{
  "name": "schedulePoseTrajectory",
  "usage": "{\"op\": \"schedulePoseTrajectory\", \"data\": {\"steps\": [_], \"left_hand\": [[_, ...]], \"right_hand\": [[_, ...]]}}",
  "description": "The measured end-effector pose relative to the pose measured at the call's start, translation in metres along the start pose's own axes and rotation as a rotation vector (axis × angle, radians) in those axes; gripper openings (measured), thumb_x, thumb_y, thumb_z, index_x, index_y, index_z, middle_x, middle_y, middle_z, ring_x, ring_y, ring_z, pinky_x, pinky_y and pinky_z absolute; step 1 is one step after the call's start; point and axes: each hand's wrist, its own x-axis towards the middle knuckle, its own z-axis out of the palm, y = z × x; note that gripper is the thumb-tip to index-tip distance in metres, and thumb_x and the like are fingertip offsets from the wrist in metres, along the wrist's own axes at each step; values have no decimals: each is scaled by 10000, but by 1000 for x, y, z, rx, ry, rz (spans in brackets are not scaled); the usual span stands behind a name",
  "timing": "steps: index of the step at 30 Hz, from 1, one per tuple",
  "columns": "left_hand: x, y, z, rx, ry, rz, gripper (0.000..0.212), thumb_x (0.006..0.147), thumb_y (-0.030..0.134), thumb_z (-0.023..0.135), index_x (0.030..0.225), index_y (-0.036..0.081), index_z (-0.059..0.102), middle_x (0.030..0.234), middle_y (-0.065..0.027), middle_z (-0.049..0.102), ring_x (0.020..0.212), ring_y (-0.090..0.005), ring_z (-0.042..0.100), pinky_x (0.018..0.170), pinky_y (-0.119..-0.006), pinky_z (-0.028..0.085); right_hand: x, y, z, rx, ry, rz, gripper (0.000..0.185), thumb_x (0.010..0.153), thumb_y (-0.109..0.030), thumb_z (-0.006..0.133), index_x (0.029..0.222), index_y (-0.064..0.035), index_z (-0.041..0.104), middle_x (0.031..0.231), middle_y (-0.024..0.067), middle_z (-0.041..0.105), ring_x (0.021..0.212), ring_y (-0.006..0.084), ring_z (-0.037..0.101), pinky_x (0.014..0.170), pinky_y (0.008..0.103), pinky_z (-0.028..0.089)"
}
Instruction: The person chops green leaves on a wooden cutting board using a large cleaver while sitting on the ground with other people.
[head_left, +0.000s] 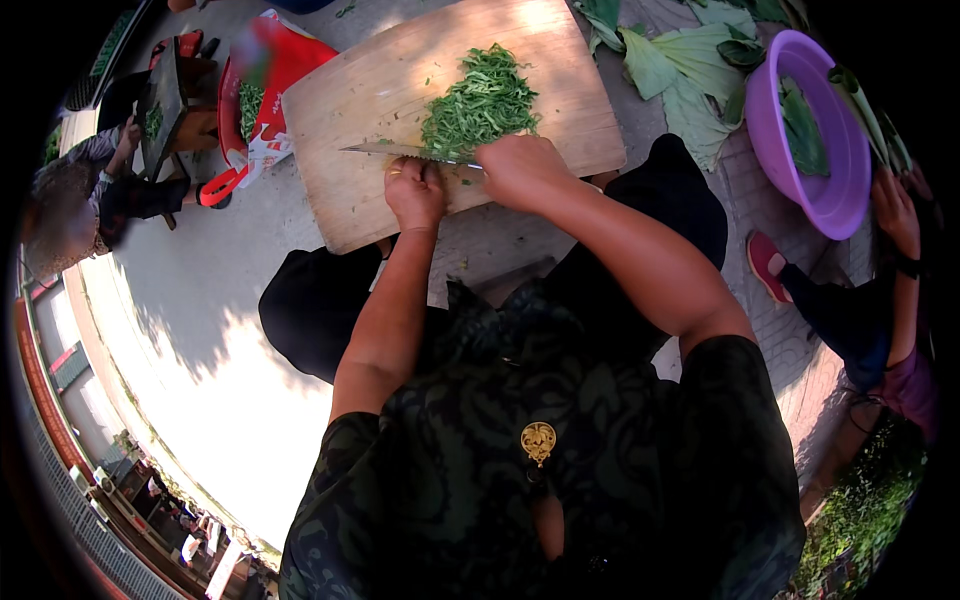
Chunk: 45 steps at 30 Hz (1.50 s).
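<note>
A wooden cutting board (360, 105) lies in front of me, tilted in the view, between my knees. On it a heap of finely shredded green leaves (484, 101) spreads behind the knife. My right hand (525, 172) grips the handle of a kitchen knife (405, 151), whose long blade points left along the near side of the heap. Close against the near side of the blade is my left hand (415, 196), its fingers curled downward; a ring shows on one finger. What lies under those fingertips is hidden. A few green scraps dot the wood.
At left stands a red bag (289, 64) holding shredded greens, near a seated person (71, 210) at a small wooden table (161, 112). On the right, another person's hand (896, 206) holds leaf stalks beside a purple basin (847, 217). Large leaves (686, 64) lie on the ground.
</note>
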Motion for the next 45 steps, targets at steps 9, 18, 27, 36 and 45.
{"op": "schedulePoseTrajectory", "data": {"steps": [9, 18, 27, 36, 45], "left_hand": [[-1, 0, 3, -2, 6, 65, 127, 640, 91, 638, 764, 65, 646, 726, -138, 603, 715, -348, 554, 665, -420, 465], [-1, 2, -1, -44, 42, 139, 29, 688, 69, 616, 693, 43, 604, 734, -135, 563, 714, -347, 541, 648, -425, 451], [-1, 0, -2, 3, 17, 49, 68, 673, 76, 631, 738, 63, 614, 702, -117, 569, 672, -336, 558, 613, -414, 466], [1, -3, 0, -38, 43, 145, 34, 641, 80, 606, 670, 61, 606, 669, -137, 575, 667, -349, 548, 605, -420, 468], [-7, -5, 3, 31, 59, 178, 43, 675, 75, 609, 717, 77, 620, 740, -117, 589, 713, -321, 552, 658, -404, 456]], "right_hand": [[0, -4, 2, -69, -48, -76, 154, 717, -74, 524, 790, -38, 655, 819, 153, 643, 790, 312, 633, 641, 413, 504], [23, -6, 17, -21, 49, -24, 152, 717, -97, 540, 794, -54, 663, 810, 143, 648, 791, 294, 640, 662, 396, 511], [3, -6, 2, -19, -30, 0, 164, 708, -99, 545, 826, -50, 648, 824, 165, 640, 811, 323, 626, 679, 426, 495], [4, -7, -4, 8, -64, -71, 150, 710, -86, 530, 804, -31, 633, 808, 178, 631, 791, 342, 619, 672, 445, 490], [26, -9, 14, 68, -12, 2, 153, 729, -134, 539, 814, -50, 634, 803, 174, 630, 793, 336, 619, 687, 437, 490]]}}
